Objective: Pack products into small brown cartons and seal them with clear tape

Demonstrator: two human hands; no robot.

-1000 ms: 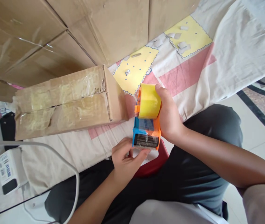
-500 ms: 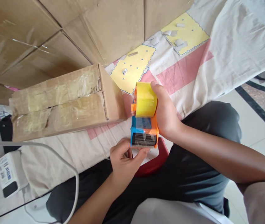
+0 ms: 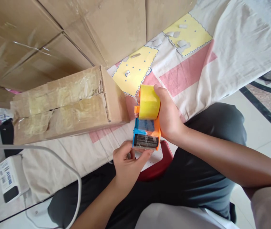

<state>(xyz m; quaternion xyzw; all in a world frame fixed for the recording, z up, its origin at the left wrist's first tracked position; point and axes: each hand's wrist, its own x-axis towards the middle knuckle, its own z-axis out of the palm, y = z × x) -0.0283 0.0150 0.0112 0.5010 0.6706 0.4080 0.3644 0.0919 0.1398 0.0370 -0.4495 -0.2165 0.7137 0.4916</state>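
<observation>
My right hand (image 3: 171,117) wraps around an orange and blue tape dispenser (image 3: 147,125) from the right, its thumb by a roll of yellowish packing tape (image 3: 149,101). The dispenser's black roller (image 3: 146,141) faces toward me, with clear tape over it. At that front edge, my left hand (image 3: 128,165) is closed, thumb and fingers pinching the tape's end; the fingertips are partly hidden under the dispenser. To the left lies a long cardboard box (image 3: 78,105), its top seam covered with old, wrinkled tape.
Large cardboard boxes (image 3: 116,28) stand behind. Yellow printed sheets (image 3: 139,68) with torn paper scraps lie on the pink and cream cloth (image 3: 188,73). A white device (image 3: 12,178) and a grey-white cable (image 3: 78,181) are at left. Below the dispenser shows a red-rimmed seat (image 3: 166,159).
The dispenser's front end has shifted slightly to the left and up. Both hands keep their hold, and the box has not moved.
</observation>
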